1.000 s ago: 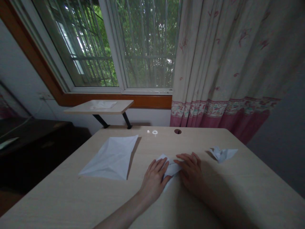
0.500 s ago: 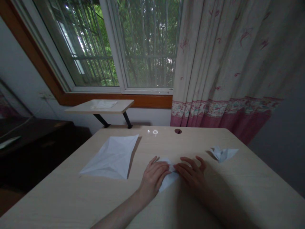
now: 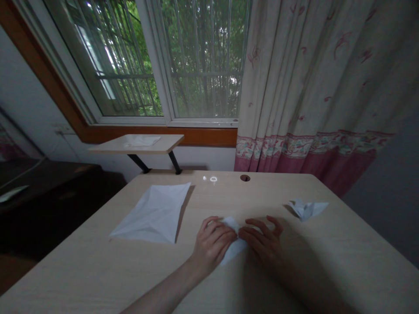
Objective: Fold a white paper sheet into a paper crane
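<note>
A small folded sheet of white paper (image 3: 233, 253) lies on the desk between my hands, partly covered by them. My left hand (image 3: 214, 240) rests on its left side, fingers bent and fingertips pinching the paper near its middle. From the right, my right hand (image 3: 262, 237) grips the paper with thumb and index finger, the other fingers raised and curled. The fingertips of both hands nearly meet. Off to the right sits a folded paper crane (image 3: 307, 210). A larger creased white sheet (image 3: 153, 213) lies at the left, one edge lifted off the desk.
The pale wooden desk (image 3: 196, 288) has a round cable hole (image 3: 245, 178) near its back edge. A raised shelf (image 3: 157, 149) on black legs bears more white paper (image 3: 142, 141). Behind stand a barred window (image 3: 203, 61) and a floral curtain (image 3: 294, 87). A dark cabinet (image 3: 42, 183) is at left.
My left hand's fingers have curled more and shifted slightly right, closer to my right fingertips. The right hand has barely moved. The crane and the larger sheet stay in place.
</note>
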`<state>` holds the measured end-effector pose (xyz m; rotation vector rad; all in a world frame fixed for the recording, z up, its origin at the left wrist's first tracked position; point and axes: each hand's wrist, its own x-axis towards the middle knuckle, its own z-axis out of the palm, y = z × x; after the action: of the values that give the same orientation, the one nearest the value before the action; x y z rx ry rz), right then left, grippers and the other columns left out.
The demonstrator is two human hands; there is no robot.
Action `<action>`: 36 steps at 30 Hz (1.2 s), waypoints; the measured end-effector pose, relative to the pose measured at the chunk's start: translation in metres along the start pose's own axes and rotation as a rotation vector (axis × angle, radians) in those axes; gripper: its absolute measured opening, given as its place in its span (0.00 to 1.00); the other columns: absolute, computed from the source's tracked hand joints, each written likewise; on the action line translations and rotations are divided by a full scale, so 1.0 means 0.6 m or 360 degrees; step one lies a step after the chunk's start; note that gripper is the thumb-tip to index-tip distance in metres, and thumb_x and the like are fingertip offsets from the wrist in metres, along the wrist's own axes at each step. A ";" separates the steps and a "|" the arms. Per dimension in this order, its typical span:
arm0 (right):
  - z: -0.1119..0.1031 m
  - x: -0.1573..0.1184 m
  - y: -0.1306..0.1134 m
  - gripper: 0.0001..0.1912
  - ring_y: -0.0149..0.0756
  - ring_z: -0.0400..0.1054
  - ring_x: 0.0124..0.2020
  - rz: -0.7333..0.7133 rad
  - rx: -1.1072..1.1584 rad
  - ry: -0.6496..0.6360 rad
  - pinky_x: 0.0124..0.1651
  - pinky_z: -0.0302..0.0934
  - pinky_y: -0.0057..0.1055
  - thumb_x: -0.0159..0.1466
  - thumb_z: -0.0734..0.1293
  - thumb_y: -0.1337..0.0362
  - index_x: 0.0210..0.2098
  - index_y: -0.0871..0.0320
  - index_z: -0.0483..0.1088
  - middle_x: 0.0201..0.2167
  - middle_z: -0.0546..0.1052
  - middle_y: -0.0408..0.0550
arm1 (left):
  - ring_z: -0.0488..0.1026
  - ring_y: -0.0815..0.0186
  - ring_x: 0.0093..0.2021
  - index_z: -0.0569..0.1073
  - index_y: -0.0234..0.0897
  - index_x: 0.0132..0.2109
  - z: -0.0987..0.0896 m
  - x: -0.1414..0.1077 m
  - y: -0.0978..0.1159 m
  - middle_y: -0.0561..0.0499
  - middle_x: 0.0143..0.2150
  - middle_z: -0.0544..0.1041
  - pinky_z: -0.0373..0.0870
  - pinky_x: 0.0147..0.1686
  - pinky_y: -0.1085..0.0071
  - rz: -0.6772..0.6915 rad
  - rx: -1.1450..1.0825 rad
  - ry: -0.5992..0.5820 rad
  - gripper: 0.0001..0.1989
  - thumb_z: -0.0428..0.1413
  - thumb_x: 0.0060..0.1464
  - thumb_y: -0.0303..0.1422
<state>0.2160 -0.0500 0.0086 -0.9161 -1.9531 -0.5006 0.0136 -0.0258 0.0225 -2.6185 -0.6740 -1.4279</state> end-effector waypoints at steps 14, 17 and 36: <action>0.007 -0.003 0.005 0.13 0.31 0.71 0.42 0.0021 0.0104 0.0039 0.65 0.35 0.39 0.71 0.57 0.67 0.40 0.50 0.72 0.34 0.80 0.37 | 0.70 0.63 0.39 0.74 0.38 0.43 0.000 -0.003 -0.003 0.50 0.37 0.80 0.63 0.45 0.62 -0.0164 -0.0133 -0.0057 0.08 0.50 0.64 0.27; -0.001 0.001 0.012 0.13 0.31 0.70 0.42 0.0066 0.0060 -0.0051 0.64 0.37 0.40 0.71 0.57 0.67 0.41 0.51 0.72 0.34 0.80 0.38 | 0.71 0.63 0.38 0.73 0.38 0.42 0.001 -0.006 -0.008 0.49 0.37 0.79 0.65 0.43 0.63 -0.0246 -0.0144 -0.0069 0.07 0.50 0.64 0.28; -0.003 -0.009 0.022 0.11 0.33 0.70 0.40 0.0070 0.0032 -0.0148 0.60 0.46 0.41 0.70 0.58 0.66 0.41 0.51 0.72 0.34 0.79 0.41 | 0.72 0.65 0.36 0.75 0.39 0.43 -0.002 0.000 -0.005 0.52 0.35 0.81 0.65 0.42 0.65 -0.0086 0.0038 -0.0010 0.07 0.52 0.63 0.30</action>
<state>0.2290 -0.0445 0.0045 -0.9831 -2.0132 -0.4191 0.0115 -0.0233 0.0226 -2.6068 -0.7630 -1.4173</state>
